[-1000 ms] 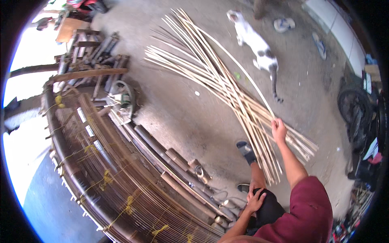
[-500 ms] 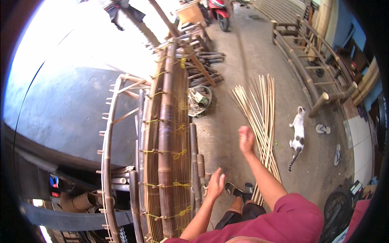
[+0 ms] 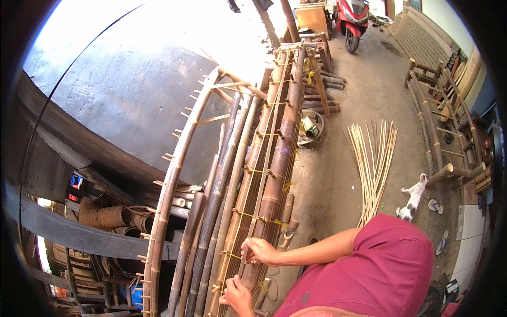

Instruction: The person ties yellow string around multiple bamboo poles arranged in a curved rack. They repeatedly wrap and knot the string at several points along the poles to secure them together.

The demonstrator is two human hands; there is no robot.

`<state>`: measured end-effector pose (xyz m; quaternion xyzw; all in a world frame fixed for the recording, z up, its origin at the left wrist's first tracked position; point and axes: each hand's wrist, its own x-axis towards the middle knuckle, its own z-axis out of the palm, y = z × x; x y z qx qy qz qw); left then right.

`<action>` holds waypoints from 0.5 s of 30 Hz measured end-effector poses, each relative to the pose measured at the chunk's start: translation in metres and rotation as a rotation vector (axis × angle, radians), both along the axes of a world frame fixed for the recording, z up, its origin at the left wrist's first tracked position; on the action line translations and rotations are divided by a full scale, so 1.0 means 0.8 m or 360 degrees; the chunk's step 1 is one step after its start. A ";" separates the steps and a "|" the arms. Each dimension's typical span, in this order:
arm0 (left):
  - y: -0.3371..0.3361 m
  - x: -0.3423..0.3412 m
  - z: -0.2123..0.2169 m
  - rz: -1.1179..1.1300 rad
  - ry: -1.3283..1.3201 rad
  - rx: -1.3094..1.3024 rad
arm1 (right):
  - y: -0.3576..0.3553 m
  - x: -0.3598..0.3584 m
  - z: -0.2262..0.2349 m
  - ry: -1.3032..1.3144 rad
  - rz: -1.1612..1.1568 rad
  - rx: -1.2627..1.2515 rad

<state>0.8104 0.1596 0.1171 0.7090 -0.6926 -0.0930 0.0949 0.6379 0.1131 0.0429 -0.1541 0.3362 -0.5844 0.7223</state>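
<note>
On the bamboo frame (image 3: 273,189), one slat (image 3: 262,192) is pinched in the right hand's (image 3: 260,251) grip. The left hand's (image 3: 237,296) grip cannot be told.

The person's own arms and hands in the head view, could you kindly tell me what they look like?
The left hand and right hand are bare, with no gloves. The right forearm shows no watch or bracelet. Above it is a loose, short maroon sleeve, ending near the elbow. The left sleeve cannot be made out.
</note>
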 end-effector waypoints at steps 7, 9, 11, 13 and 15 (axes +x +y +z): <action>-0.037 0.120 -0.046 0.0188 -0.0190 0.0172 | -0.009 -0.070 -0.047 0.0712 0.1167 -0.0323; -0.032 0.126 -0.044 0.0286 -0.0208 0.0281 | -0.012 -0.119 -0.060 0.0863 0.1217 -0.0320; -0.064 0.096 -0.043 0.0218 -0.0181 0.0289 | -0.007 -0.185 -0.079 0.1022 0.1046 -0.0187; -0.103 0.045 -0.048 0.0134 -0.0086 0.0176 | -0.006 -0.245 -0.112 0.1028 0.0874 -0.0091; -0.145 -0.036 -0.041 -0.0092 0.0015 0.0037 | 0.000 -0.310 -0.109 0.1006 0.0730 0.0031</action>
